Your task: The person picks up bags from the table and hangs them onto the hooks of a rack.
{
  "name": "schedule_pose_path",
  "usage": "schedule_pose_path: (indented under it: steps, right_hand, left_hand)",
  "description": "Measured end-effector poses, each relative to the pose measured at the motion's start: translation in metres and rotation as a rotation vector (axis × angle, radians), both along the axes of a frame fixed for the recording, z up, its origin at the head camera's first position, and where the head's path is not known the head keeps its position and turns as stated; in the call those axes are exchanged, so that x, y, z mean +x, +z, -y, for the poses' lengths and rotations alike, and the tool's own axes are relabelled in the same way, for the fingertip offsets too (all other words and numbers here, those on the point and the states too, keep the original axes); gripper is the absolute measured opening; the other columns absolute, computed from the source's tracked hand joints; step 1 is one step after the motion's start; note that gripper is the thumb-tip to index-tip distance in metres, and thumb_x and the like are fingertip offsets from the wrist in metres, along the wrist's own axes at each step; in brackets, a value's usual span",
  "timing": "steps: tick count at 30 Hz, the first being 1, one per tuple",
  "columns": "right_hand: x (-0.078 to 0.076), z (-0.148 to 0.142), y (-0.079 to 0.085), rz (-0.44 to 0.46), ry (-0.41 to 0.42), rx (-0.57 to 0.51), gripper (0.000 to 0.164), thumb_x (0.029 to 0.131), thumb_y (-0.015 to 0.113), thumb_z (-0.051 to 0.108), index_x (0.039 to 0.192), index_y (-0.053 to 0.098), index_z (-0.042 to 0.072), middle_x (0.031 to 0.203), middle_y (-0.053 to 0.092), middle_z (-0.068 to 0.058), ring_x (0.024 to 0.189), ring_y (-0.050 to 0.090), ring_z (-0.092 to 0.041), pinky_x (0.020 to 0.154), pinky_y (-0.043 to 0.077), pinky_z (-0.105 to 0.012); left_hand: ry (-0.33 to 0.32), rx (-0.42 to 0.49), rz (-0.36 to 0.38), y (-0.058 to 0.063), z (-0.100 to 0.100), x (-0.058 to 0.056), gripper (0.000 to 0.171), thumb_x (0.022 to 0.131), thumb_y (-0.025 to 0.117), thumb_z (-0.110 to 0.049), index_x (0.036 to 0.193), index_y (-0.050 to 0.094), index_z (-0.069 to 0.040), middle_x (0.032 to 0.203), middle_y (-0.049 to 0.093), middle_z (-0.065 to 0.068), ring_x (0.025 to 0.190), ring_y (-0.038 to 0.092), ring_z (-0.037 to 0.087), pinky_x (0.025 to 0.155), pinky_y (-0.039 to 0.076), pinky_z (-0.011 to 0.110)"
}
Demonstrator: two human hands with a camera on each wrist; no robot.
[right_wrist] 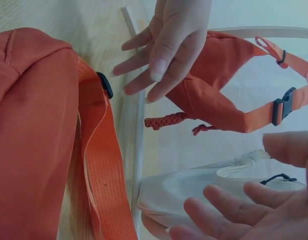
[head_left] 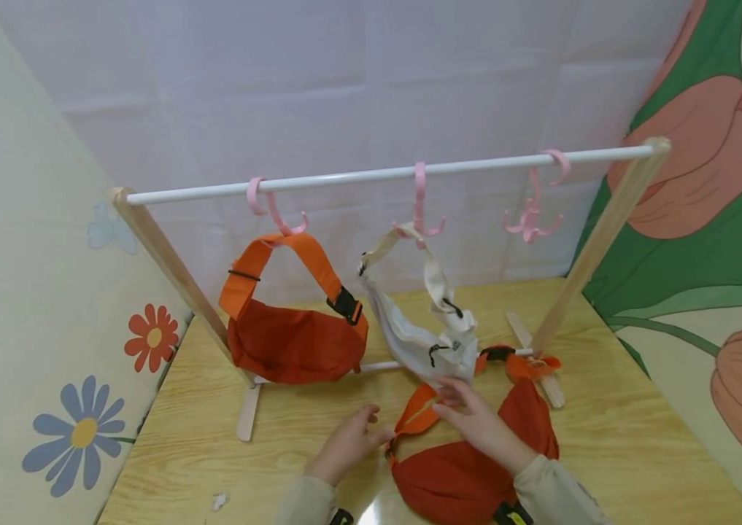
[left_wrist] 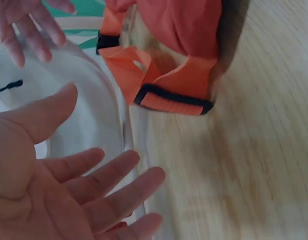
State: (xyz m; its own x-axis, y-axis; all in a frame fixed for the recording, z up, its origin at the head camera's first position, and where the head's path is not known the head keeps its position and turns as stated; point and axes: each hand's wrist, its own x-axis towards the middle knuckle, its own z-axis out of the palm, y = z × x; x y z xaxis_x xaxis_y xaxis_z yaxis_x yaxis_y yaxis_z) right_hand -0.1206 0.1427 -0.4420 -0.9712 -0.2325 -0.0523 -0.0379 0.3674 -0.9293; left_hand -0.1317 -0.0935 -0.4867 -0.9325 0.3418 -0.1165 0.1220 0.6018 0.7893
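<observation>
A white waist bag (head_left: 413, 328) hangs by its strap from the middle pink hook (head_left: 419, 211). My right hand (head_left: 476, 423) is just below its lower end, fingers spread; in the right wrist view this hand (right_wrist: 254, 210) grips nothing. Whether a fingertip touches the bag, I cannot tell. Farther left, my left hand (head_left: 351, 441) hovers over the table with loose fingers, and the left wrist view shows its palm (left_wrist: 68, 195) bare. Partly under my right forearm, a red waist bag (head_left: 449, 481) with an orange strap (head_left: 418, 412) lies on the table.
Another red waist bag (head_left: 295, 343) hangs from the left pink hook (head_left: 279, 211). The right pink hook (head_left: 530, 215) carries nothing. A white rail (head_left: 344, 179) on wooden posts (head_left: 597, 248) spans the wooden table (head_left: 613, 437). A small white scrap (head_left: 219, 501) lies near the front.
</observation>
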Motion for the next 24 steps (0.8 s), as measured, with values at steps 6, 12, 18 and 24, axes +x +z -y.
schedule_pose_path:
  steps: [6,12,18,24]
  right_hand:
    - [-0.001,-0.003,0.0,0.015,0.017,0.002,0.049,0.099,0.063,0.009,0.138,0.044,-0.014,0.126,0.057,-0.03,0.114,0.058,-0.044,0.092,0.052,-0.046]
    - [-0.002,-0.005,-0.002,-0.006,0.042,0.004,0.049,0.099,0.062,0.01,0.138,0.044,-0.015,0.126,0.057,-0.032,0.114,0.058,-0.044,0.093,0.052,-0.046]
    - [-0.001,-0.006,-0.002,0.012,0.025,0.009,0.05,0.099,0.063,0.011,0.137,0.044,-0.015,0.126,0.058,-0.029,0.114,0.059,-0.042,0.092,0.053,-0.047]
    - [0.0,-0.006,-0.003,0.009,0.032,0.011,0.051,0.098,0.063,0.01,0.137,0.043,-0.018,0.127,0.057,-0.033,0.113,0.059,-0.042,0.093,0.052,-0.048]
  left_hand:
    - [0.007,-0.101,0.002,-0.009,-0.011,0.0,0.051,0.088,0.077,-0.023,0.121,0.058,0.012,0.102,0.069,0.022,0.096,0.066,0.041,0.083,0.052,0.054]
    - [-0.016,-0.191,-0.059,-0.015,-0.015,0.0,0.048,0.086,0.079,-0.024,0.115,0.06,0.009,0.085,0.066,0.011,0.079,0.065,0.032,0.072,0.053,0.044]
    - [-0.024,-0.226,-0.095,-0.016,-0.018,-0.001,0.045,0.085,0.079,-0.023,0.113,0.062,0.008,0.083,0.066,0.01,0.079,0.066,0.031,0.073,0.054,0.043]
    - [0.01,-0.257,-0.114,-0.019,-0.018,-0.001,0.045,0.087,0.077,-0.025,0.114,0.063,0.008,0.077,0.064,0.007,0.079,0.067,0.034,0.074,0.055,0.046]
